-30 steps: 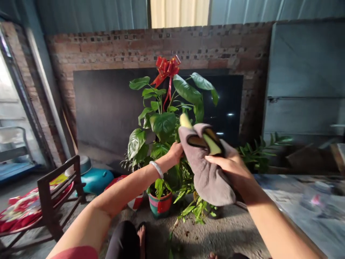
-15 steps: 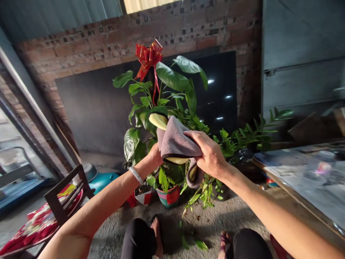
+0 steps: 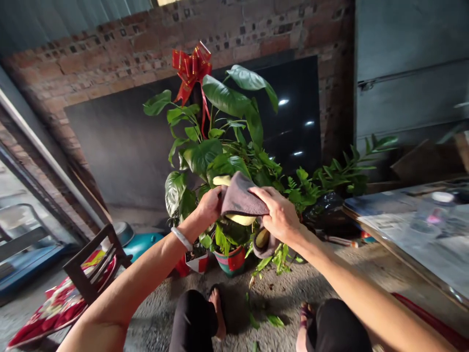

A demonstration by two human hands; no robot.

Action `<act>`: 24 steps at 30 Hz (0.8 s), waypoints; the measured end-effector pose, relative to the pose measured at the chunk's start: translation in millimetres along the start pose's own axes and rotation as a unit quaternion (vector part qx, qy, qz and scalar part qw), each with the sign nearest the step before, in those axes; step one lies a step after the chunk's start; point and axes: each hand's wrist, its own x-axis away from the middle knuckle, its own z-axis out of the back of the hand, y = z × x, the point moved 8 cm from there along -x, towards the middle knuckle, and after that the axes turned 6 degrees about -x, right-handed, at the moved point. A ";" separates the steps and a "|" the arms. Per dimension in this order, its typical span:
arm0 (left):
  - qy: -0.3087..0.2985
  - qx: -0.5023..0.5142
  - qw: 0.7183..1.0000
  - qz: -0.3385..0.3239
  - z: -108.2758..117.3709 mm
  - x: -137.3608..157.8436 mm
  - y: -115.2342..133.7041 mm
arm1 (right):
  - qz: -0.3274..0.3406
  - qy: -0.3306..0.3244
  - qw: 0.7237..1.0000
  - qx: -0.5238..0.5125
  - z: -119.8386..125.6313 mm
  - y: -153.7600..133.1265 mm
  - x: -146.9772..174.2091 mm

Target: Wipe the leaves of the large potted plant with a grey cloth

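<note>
Between my two hands is a grey cloth (image 3: 242, 198) with a black edge and a yellow underside, folded over and partly hanging down on the right. My left hand (image 3: 211, 204), with a pale bangle at its wrist, is closed on the cloth's left side; its fingertips are partly hidden. My right hand (image 3: 280, 212) grips the right side, thumb and fingers on the grey face. Just behind the cloth stands a leafy green plant (image 3: 223, 98) in a red and green pot (image 3: 230, 261). Whether a leaf lies inside the cloth I cannot tell.
A red ribbon bow (image 3: 192, 68) tops the plant. Behind it a large dark panel (image 3: 120, 142) leans on a brick wall (image 3: 139, 44). A wooden chair (image 3: 88, 264) stands left, a cluttered table (image 3: 414, 244) right. Fallen leaves (image 3: 274, 321) lie on the floor.
Both hands and the cloth have moved slightly down, and the cloth's upper yellow fold shows less. The plant and background have shifted a little up and left in view.
</note>
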 end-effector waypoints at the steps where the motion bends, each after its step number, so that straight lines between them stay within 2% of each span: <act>1: 0.004 -0.001 1.000 0.005 2.7 -0.2 -2.0 | -0.041 -0.028 0.999 0.011 -8.1 13.6 9.3; 3: 0.030 0.000 0.999 0.014 12.9 0.0 -5.5 | -0.131 -0.048 0.990 0.028 -5.3 47.3 25.9; 5: 0.041 0.001 0.999 0.011 21.2 0.1 -7.6 | -0.187 -0.026 0.982 0.027 16.8 72.5 32.4; 7: 0.041 0.002 0.999 0.009 25.4 -0.2 -10.2 | -0.185 0.043 0.982 0.020 47.5 77.5 23.8; 9: 0.041 0.000 0.999 0.013 26.0 -0.4 -12.8 | -0.140 0.128 0.982 0.022 70.5 66.1 5.0; 11: 0.045 -0.003 0.999 0.018 25.6 0.8 -13.7 | -0.108 0.172 0.978 0.035 70.5 54.0 -15.6; 12: 0.046 -0.004 0.999 0.019 25.3 2.0 -12.9 | -0.111 0.162 0.979 0.046 59.9 52.4 -24.7; 14: 0.045 -0.007 0.999 0.014 26.6 5.2 -9.3 | -0.144 0.072 0.984 0.081 22.6 59.4 -33.8; 16: 0.047 -0.010 0.999 0.005 31.7 8.8 -4.5 | -0.176 -0.051 0.977 0.110 -15.7 72.0 -22.9; 18: 0.059 -0.013 0.998 0.000 40.8 11.4 -1.3 | -0.192 -0.132 0.965 0.120 -31.7 81.8 1.5; 19: 0.066 -0.016 0.998 0.001 45.5 12.0 -0.9 | -0.197 -0.154 0.961 0.121 -29.2 84.8 13.5; 21: 0.080 -0.020 0.997 0.008 53.2 11.8 -2.3 | -0.210 -0.174 0.954 0.123 -7.2 88.1 28.4; 22: 0.084 -0.021 0.996 0.013 55.1 11.1 -3.9 | -0.216 -0.167 0.954 0.121 9.5 88.6 28.4; 24: 0.085 -0.020 0.996 0.023 54.9 9.2 -7.8 | -0.228 -0.104 0.961 0.118 46.7 90.2 12.6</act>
